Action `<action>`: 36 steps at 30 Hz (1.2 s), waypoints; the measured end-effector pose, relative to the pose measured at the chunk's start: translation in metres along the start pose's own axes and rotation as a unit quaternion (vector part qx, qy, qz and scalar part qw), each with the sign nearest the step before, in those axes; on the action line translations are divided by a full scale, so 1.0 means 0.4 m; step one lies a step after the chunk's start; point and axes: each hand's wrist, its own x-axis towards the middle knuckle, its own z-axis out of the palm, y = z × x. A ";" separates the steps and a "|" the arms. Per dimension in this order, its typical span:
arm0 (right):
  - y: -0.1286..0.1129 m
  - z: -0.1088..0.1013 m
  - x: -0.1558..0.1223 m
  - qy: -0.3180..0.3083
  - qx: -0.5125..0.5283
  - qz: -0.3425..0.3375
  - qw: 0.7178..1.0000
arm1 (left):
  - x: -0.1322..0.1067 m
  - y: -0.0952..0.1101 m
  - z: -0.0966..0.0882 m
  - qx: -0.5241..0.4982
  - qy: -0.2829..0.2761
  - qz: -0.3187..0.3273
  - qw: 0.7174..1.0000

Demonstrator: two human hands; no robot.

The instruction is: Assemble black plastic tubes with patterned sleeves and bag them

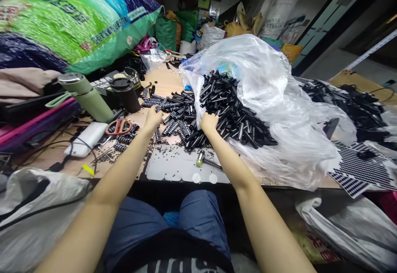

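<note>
A heap of black plastic tubes (231, 111) spills out of a clear plastic bag (273, 99) onto the wooden table (164, 83). My right hand (209, 123) rests on the heap's near left edge, fingers curled down into the tubes. My left hand (153, 118) reaches into a scatter of black tubes with white dotted bands (173, 113), fingers bent over them. What either hand holds is hidden under its fingers.
Red-handled scissors (118, 126), a green flask (85, 96), a dark cup (126, 94) and a white device (86, 139) lie to the left. A small hammer (207, 160) rests on a grey sheet (173, 166) at the table edge. Dotted sheets (362, 169) lie right. Big sacks (68, 20) behind.
</note>
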 end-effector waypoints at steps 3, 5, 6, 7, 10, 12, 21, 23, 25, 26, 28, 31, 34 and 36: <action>0.004 -0.015 0.034 -0.009 0.062 0.018 0.998 | -0.109 0.007 0.001 -0.124 -0.051 -0.031 0.990; 0.021 -0.038 0.028 -0.001 0.123 0.011 0.992 | -0.181 0.005 0.005 -0.182 -0.081 -0.044 0.979; 0.028 -0.049 0.015 0.003 0.158 0.002 0.987 | -0.215 0.004 0.009 -0.203 -0.091 -0.046 0.974; 0.032 -0.056 -0.005 0.004 0.192 -0.007 0.981 | -0.246 0.004 0.014 -0.219 -0.100 -0.046 0.970; 0.022 -0.049 -0.103 -0.033 0.309 -0.033 0.950 | -0.319 0.011 0.036 -0.235 -0.126 -0.033 0.963; 0.007 -0.026 -0.188 -0.117 0.438 -0.033 0.891 | -0.353 0.016 0.048 -0.245 -0.140 -0.030 0.959; 0.004 -0.039 -0.358 -0.121 0.227 -0.328 0.909 | -0.404 -0.026 0.013 -0.255 -0.199 -0.109 0.940; 0.011 -0.043 -0.358 -0.128 0.129 -0.416 0.891 | -0.407 -0.042 0.011 -0.220 -0.217 -0.101 0.946; 0.022 -0.032 -0.369 -0.127 0.085 -0.435 0.887 | -0.414 -0.058 0.018 -0.193 -0.224 -0.088 0.951; 0.031 -0.023 -0.380 -0.123 0.072 -0.431 0.891 | -0.419 -0.065 0.024 -0.181 -0.229 -0.088 0.952; 0.052 -0.004 -0.411 -0.111 0.051 -0.409 0.904 | -0.433 -0.077 0.037 -0.157 -0.246 -0.098 0.952; 0.077 0.013 -0.461 -0.088 0.044 -0.363 0.927 | -0.457 -0.082 0.055 -0.144 -0.263 -0.102 0.949; 0.069 0.017 -0.493 -0.080 0.063 -0.325 0.940 | -0.470 -0.077 0.064 -0.149 -0.253 -0.088 0.952; 0.053 0.016 -0.505 -0.079 0.073 -0.303 0.947 | -0.468 -0.077 0.064 -0.140 -0.248 -0.074 0.956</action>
